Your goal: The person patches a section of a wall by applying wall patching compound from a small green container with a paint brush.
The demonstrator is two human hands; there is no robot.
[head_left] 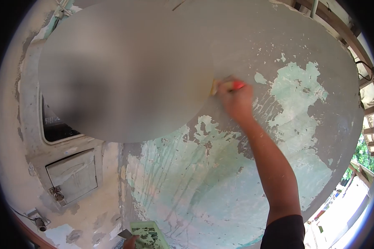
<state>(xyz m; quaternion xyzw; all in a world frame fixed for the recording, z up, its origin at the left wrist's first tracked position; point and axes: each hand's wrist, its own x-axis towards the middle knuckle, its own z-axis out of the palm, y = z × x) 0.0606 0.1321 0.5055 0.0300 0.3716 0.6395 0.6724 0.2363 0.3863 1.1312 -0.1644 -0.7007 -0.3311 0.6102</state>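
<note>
My right hand [237, 99] is raised against the wall [220, 166], its fingers closed on a tool with a red part [238, 85] and a yellowish edge [214, 87] that meets the wall. Motion smears the tool a little. Grey coating and peeling pale green patches cover this wall. Low in the view, my left hand [131, 241] shows only in part, beside a pale green tray [158, 232] with dark and light patches inside. A flat grey blade [125, 234] sticks out next to its fingers.
On the left wall are a small metal door [72, 176] with a padlock [59, 195], a dark window [60, 130] and a cable fitting [40, 224]. A large blurred area covers the upper left. Wooden beams [340, 25] and bright outdoors lie at the right.
</note>
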